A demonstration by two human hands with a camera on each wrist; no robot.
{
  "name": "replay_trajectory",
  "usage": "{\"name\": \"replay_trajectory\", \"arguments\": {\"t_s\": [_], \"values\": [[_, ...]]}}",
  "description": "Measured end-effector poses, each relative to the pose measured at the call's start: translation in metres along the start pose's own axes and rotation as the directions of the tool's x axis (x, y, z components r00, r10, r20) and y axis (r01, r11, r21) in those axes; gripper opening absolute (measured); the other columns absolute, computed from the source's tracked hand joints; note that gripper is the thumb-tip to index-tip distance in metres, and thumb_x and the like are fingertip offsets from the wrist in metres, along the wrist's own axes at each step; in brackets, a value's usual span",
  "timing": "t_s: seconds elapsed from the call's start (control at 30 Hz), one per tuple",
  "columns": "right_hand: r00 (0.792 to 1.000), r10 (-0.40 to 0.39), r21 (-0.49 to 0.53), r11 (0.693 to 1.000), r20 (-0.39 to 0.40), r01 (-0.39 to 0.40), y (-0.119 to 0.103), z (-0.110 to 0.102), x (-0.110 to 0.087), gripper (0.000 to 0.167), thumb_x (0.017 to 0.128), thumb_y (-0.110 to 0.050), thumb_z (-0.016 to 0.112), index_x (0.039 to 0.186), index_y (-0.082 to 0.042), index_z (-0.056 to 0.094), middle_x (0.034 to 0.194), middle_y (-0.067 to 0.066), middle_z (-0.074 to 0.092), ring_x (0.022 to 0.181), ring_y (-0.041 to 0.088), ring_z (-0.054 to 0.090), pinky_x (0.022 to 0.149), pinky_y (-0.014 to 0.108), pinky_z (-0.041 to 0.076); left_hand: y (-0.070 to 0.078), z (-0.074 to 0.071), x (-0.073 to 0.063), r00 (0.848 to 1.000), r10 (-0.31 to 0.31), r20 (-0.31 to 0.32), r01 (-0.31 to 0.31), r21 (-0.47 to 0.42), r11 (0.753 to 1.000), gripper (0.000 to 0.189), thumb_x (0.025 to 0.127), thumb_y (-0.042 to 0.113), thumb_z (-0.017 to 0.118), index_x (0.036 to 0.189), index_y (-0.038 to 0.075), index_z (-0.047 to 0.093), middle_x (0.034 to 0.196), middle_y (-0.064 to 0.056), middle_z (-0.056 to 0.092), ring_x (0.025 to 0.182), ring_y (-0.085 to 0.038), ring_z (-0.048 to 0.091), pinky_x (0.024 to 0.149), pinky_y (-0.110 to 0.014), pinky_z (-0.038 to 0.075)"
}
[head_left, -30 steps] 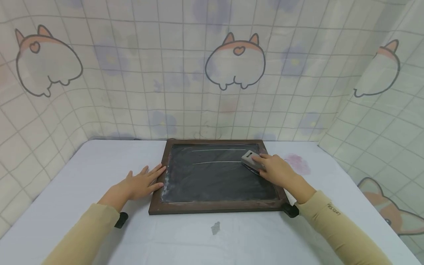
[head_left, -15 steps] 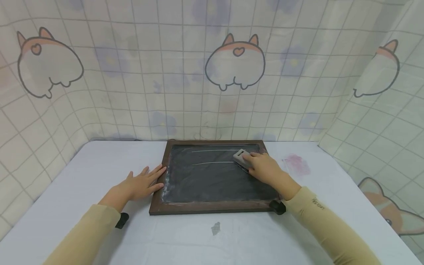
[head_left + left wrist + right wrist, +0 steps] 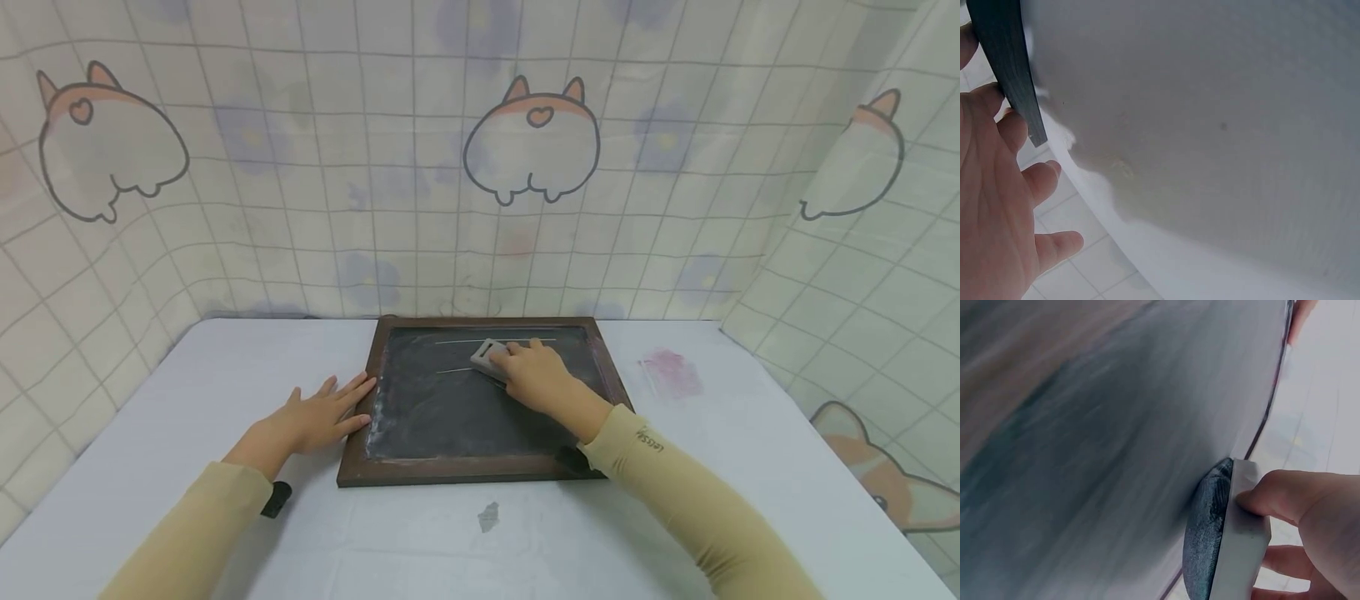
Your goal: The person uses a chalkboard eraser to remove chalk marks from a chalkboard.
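Note:
A framed chalkboard (image 3: pixel 442 417) lies on the white table, smudged with chalk dust. Two chalk lines run across its upper half; the lower chalk line (image 3: pixel 452 371) shows only as a short piece left of the eraser. My right hand (image 3: pixel 546 379) grips a grey chalkboard eraser (image 3: pixel 489 357) near the board's middle. In the right wrist view the dark felt pad (image 3: pixel 1207 534) of the eraser is against the board, thumb on its pale back. My left hand (image 3: pixel 318 418) lies with fingers spread, fingertips on the left side of the wooden frame (image 3: pixel 358 442).
White table cloth (image 3: pixel 420 550) surrounds the board, with a grey-green patch (image 3: pixel 488 517) in front and a pink smudge (image 3: pixel 670 372) to the right. A tile-patterned curtain (image 3: pixel 420 233) with cartoon corgis hangs behind and at both sides.
My right hand has slid the eraser leftward from the board's right side to its middle. The lower chalk line has become shorter from the right. My left hand stays in place.

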State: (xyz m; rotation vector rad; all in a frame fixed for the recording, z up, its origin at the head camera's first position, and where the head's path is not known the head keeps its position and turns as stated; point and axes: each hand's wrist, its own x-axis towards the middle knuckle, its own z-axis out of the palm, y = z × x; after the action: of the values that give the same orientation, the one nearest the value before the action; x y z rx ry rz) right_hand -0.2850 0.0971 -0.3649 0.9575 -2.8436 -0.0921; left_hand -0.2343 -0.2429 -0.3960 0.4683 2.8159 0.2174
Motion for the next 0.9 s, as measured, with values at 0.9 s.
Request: {"name": "replay_trajectory", "arguments": {"t_s": [0.9], "values": [[0.999, 0.022, 0.085, 0.996, -0.037, -0.018, 0.032, 0.009, -0.008, 0.049, 0.093, -0.006, 0.072, 0.141, -0.009, 0.063, 0.138, 0.026, 0.060, 0.103, 0.047, 0.064, 0.079, 0.054, 0.056, -0.005, 0.002, -0.001, 1.000, 0.012, -0.016, -0.012, -0.005, 1.000, 0.073, 0.107, 0.057, 0.040, 0.165, 0.016, 0.021, 0.170, -0.013, 0.016, 0.150, -0.052, 0.018, 0.107, -0.083, 0.008]]}}
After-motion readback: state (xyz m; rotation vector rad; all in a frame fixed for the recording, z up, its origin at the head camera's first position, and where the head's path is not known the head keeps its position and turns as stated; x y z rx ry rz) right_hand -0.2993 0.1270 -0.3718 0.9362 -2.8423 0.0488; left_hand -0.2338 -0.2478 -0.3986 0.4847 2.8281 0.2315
